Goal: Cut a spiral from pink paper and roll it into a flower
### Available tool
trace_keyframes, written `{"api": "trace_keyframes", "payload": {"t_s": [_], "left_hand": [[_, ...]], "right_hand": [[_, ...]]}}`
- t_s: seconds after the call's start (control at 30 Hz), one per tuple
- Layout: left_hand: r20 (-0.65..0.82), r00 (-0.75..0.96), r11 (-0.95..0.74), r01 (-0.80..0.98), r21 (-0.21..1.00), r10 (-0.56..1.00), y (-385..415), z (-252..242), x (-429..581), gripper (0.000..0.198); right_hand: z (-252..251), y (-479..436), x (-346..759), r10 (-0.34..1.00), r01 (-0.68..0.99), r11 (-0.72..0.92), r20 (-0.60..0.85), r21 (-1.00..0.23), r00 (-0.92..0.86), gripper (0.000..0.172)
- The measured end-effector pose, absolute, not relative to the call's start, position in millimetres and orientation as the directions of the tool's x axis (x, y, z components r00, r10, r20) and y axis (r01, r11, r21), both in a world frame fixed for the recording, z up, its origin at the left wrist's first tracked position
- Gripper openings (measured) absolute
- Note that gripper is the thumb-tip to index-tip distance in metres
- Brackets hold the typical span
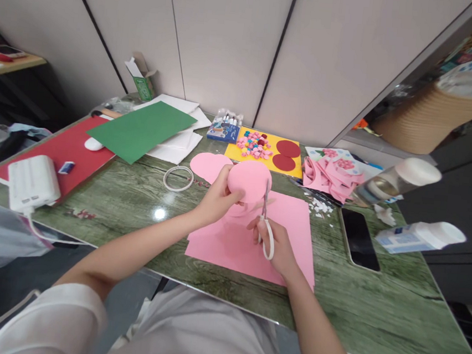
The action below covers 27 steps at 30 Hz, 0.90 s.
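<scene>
My left hand (218,198) grips a rounded piece of pink paper (249,179) by its left and lower edge, thumb in front. In my right hand (275,242) is a pair of white-handled scissors (269,237), its blades pointing up at the right edge of that piece. A thin offcut seems to hang just below the piece. Under both hands lie pink sheets (249,255) on the table. Behind my left hand rest pink paper circles (208,166), partly overlapping.
A tape roll (178,179) lies left of my hands. Behind are a yellow sheet (238,152) with pom-poms and red circles, and a blue box (223,132). Pink scraps (331,175), a phone (359,239) and bottles (422,237) stand right. Green paper (142,129) and a white power bank (34,182) lie left.
</scene>
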<state>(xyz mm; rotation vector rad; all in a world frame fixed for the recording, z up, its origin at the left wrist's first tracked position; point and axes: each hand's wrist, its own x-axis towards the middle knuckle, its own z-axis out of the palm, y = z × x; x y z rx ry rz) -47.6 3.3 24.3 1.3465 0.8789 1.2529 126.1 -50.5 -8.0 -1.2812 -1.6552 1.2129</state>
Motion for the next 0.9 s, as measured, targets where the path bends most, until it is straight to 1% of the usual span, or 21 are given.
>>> {"api": "trace_keyframes", "payload": {"t_s": [0.43, 0.63, 0.9], "left_hand": [[0.247, 0.160, -0.222, -0.157, 0.962, 0.956, 6.9, 24.0, -50.5, 0.027], [0.228, 0.176, -0.198, -0.171, 0.965, 0.958, 5.4, 25.5, -50.1, 0.026], [0.206, 0.195, -0.185, -0.119, 0.975, 0.959, 1.4, 29.2, -48.9, 0.029]], "right_hand": [[-5.5, -50.0, 125.2, 0.961, 0.304, 0.071, -0.016, -0.950, -0.275, 0.043], [-6.2, -49.7, 125.2, 0.962, 0.303, 0.064, -0.022, -0.951, -0.272, 0.042], [-8.4, -50.6, 126.6, 0.966, 0.308, 0.072, -0.011, -0.948, -0.259, 0.045]]}}
